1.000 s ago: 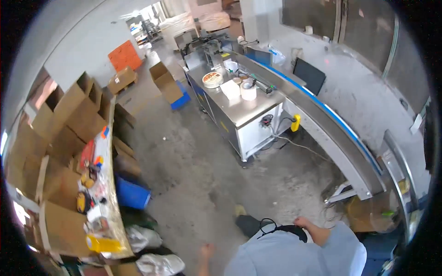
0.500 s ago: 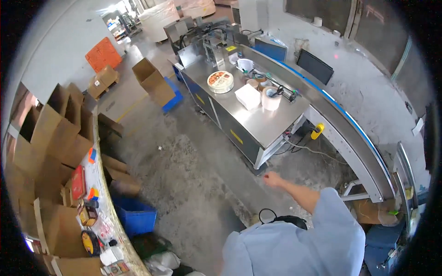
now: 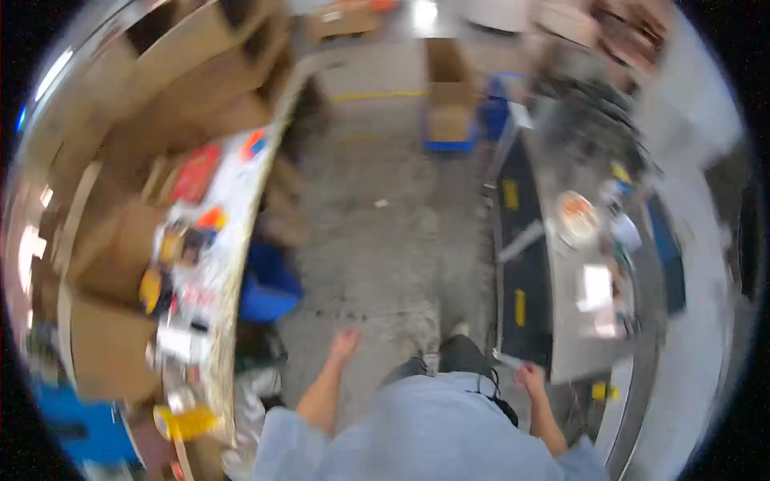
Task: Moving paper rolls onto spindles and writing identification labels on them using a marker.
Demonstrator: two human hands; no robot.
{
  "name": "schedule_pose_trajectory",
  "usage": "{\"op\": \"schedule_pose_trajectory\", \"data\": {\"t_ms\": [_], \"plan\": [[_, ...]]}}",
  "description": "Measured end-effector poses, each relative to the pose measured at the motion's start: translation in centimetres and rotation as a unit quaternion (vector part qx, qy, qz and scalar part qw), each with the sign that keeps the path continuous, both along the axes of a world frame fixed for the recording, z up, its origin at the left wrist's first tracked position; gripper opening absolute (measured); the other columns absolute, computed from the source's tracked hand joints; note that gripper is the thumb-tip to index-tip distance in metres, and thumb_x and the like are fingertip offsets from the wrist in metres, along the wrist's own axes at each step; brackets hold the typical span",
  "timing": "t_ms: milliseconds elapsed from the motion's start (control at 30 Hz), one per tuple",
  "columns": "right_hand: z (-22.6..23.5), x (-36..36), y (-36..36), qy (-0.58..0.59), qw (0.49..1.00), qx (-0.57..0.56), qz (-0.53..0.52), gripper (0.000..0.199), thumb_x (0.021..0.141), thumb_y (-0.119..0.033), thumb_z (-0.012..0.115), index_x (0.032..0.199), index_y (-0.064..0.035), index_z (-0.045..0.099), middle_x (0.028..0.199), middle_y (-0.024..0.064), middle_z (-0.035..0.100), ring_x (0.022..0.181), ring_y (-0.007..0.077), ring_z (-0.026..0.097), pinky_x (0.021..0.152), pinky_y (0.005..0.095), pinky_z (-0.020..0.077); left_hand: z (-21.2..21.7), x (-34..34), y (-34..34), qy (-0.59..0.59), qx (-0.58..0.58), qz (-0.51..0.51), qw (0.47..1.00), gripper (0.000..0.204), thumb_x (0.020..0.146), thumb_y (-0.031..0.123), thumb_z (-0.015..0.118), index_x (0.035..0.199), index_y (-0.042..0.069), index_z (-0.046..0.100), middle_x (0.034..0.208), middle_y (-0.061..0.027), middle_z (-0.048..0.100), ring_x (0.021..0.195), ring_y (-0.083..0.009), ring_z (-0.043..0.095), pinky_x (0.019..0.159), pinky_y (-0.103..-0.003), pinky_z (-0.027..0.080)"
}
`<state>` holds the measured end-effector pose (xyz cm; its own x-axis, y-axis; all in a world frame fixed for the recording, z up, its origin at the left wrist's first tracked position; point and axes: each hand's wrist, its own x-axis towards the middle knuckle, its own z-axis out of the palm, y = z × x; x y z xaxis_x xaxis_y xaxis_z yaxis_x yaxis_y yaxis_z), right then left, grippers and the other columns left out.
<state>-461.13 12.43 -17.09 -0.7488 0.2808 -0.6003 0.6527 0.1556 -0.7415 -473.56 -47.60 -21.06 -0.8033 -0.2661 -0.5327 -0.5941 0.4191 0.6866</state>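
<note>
Steel table [image 3: 573, 350] near right hand [image 3: 529, 375]; careless swing could strike it. Left hand [image 3: 346, 343] over floor [image 3: 361, 248]. Both hands blurred: cannot tell finger closure.

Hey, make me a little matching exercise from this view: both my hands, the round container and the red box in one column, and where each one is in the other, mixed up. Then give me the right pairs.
Column one
1. Left hand
2. Right hand
3. Round container
4. Red box

Column two
A. On the long table at the left
B. Beside the near corner of the metal-topped table
C. Over the grey floor, left of the legs
D. On top of the metal-topped table

Right pairs: 1-C, 2-B, 3-D, 4-A
</note>
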Motion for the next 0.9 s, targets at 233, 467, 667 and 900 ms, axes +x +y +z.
{"op": "schedule_pose_trajectory", "data": {"t_ms": [233,467,667,900], "plan": [[-4.3,-15.6,1.5,-0.098,0.988,-0.114,0.022,0.02,0.089,-0.016,0.059,0.08,0.0015,0.059,0.065,0.0096,0.058,0.051,0.0175,0.058,0.041,0.0308,0.0459,2.2,-12.2,2.7,0.002,-0.038,0.058,0.998,0.042,0.084,0.045,0.056,0.101,0.008,0.069,0.097,-0.0148,0.07,0.095,-0.0319,0.065,0.081,-0.041,0.05],[-3.6,-34.3,5.2,-0.079,0.974,-0.206,0.047,0.015,0.091,-0.022,0.059,0.089,-0.0073,0.056,0.071,0.0047,0.057,0.056,0.0149,0.057,0.045,0.027,0.045,1.4,-6.0,9.9,-0.088,-0.008,0.005,0.996,0.048,0.087,0.049,0.056,0.102,0.005,0.069,0.095,-0.0125,0.07,0.084,-0.0218,0.065,0.072,-0.039,0.05],[-1.3,-43.3,7.9,-0.054,0.992,-0.112,0.023,0.017,0.092,-0.023,0.06,0.1,-0.0093,0.055,0.077,0.0027,0.059,0.06,0.0116,0.058,0.048,0.0243,0.0453,-2.0,-6.2,13.7,-0.167,0.049,-0.013,0.985,0.05,0.084,0.045,0.057,0.112,0.005,0.066,0.108,-0.0198,0.066,0.096,-0.0298,0.064,0.086,-0.043,0.049],[1.1,-41.0,8.3,-0.028,0.989,-0.141,-0.031,0.017,0.092,-0.023,0.06,0.101,-0.0101,0.056,0.077,0.0019,0.059,0.06,0.0099,0.057,0.048,0.0227,0.0449,-3.1,-17.4,8.9,0.0,-0.218,-0.343,0.914,0.034,0.089,0.039,0.05,0.096,0.011,0.068,0.096,-0.02,0.066,0.092,-0.0383,0.062,0.079,-0.047,0.05]]}}
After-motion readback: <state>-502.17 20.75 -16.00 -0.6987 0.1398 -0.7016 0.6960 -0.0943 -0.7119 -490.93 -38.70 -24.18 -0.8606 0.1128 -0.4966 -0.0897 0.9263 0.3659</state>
